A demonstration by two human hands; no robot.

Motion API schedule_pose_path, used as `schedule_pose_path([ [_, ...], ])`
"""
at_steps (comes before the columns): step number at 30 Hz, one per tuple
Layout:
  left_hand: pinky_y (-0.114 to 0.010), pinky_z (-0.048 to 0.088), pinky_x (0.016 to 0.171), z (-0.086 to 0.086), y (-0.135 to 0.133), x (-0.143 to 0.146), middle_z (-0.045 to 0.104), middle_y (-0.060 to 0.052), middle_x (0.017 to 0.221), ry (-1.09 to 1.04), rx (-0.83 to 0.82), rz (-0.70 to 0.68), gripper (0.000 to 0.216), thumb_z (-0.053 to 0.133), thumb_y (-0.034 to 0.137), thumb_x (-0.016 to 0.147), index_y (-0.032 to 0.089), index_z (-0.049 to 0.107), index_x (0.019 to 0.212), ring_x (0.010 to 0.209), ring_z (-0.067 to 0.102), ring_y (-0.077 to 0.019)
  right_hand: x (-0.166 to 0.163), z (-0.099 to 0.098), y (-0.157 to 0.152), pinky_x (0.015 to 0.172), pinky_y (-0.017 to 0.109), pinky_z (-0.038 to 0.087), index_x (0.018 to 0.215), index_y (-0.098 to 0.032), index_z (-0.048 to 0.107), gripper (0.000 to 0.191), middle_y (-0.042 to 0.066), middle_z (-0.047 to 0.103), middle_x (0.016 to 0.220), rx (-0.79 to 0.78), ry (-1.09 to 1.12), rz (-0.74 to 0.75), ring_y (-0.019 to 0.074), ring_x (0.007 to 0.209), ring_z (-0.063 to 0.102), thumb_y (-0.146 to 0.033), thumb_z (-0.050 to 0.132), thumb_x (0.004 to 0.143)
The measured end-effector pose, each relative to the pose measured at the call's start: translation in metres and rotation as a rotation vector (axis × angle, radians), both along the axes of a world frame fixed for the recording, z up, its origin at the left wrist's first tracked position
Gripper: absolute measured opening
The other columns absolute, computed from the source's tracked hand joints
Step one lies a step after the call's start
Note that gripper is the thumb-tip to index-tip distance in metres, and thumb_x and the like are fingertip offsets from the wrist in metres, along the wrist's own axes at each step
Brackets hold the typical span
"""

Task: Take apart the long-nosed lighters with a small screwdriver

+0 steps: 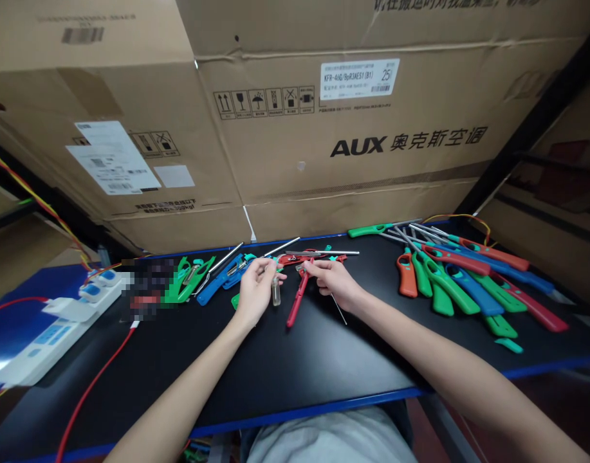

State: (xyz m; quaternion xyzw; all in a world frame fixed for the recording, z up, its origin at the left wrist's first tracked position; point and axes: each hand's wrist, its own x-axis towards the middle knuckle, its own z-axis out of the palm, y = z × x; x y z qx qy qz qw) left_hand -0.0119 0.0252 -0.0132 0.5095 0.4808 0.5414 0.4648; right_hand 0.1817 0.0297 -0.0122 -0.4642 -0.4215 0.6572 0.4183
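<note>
We've got one clear tube (276, 292) pinched in our left hand (257, 284), one red shell (298, 301) clamped in our right hand (339, 283), at least ten lighters (450, 289) heaped off right

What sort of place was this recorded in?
Probably a small assembly or repair workshop: a black tabletop holds a pile of colourful long-nosed lighters, with a power strip at the left and printed cardboard behind.
</note>
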Motion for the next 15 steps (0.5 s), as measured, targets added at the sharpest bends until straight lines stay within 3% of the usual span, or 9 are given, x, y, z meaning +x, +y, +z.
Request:
schedule_pose_path([
  [2, -0.026, 0.059, 0.061, 0.003, 0.003, -0.003, 0.071, -0.006, 0.099, -0.032, -0.053, 0.032, 0.051, 0.075, 0.062, 0.077, 0.017, 0.061, 0.095, 0.067, 0.070, -0.0137, 0.001, -0.002, 0.001, 0.043, 0.019, 0.012, 0.094, -0.014, 0.069, 0.050, -0.002, 0.052, 0.068, -0.005, -0.060, 0.025, 0.0033, 0.049, 0.021, -0.060, 0.079, 0.077],
  [5, -0.021, 0.055, 0.048, 0.007, 0.008, -0.010, 0.069, -0.007, 0.100, -0.003, -0.159, 0.018, 0.048, 0.076, 0.058, 0.078, 0.015, 0.065, 0.098, 0.058, 0.065, -0.0098, 0.001, -0.008, 0.003, 0.043, 0.020, 0.022, 0.095, -0.015, 0.070, 0.039, 0.001, 0.060, 0.070, 0.113, -0.361, 0.068, 0.0055, 0.048, 0.031, -0.053, 0.065, 0.092],
  [9, -0.019, 0.049, 0.040, 0.012, 0.010, -0.021, 0.069, -0.015, 0.116, -0.023, -0.310, -0.109, 0.043, 0.068, 0.049, 0.088, 0.013, 0.065, 0.112, 0.051, 0.061, -0.0072, 0.008, -0.010, 0.005, 0.059, 0.024, 0.037, 0.088, -0.016, 0.071, 0.018, 0.005, 0.067, 0.079, 0.271, -0.703, 0.013, 0.0127, 0.064, 0.053, -0.033, 0.074, 0.085],
  [11, -0.018, 0.044, 0.036, 0.016, 0.010, -0.024, 0.068, -0.019, 0.123, -0.046, -0.351, -0.168, 0.045, 0.060, 0.048, 0.093, 0.013, 0.061, 0.121, 0.050, 0.063, -0.0089, 0.013, -0.008, 0.004, 0.065, 0.027, 0.039, 0.094, -0.016, 0.070, 0.018, 0.007, 0.069, 0.084, 0.346, -0.854, -0.032, 0.0180, 0.074, 0.060, -0.030, 0.076, 0.084],
  [15, -0.018, 0.038, 0.034, 0.018, 0.006, -0.025, 0.063, -0.022, 0.134, -0.005, -0.314, -0.242, 0.054, 0.049, 0.056, 0.097, 0.017, 0.055, 0.133, 0.051, 0.066, -0.0112, 0.019, 0.002, -0.001, 0.070, 0.029, 0.040, 0.111, -0.018, 0.067, 0.021, 0.010, 0.073, 0.090, 0.647, -1.151, 0.014, 0.0231, 0.082, 0.067, -0.035, 0.063, 0.098],
])
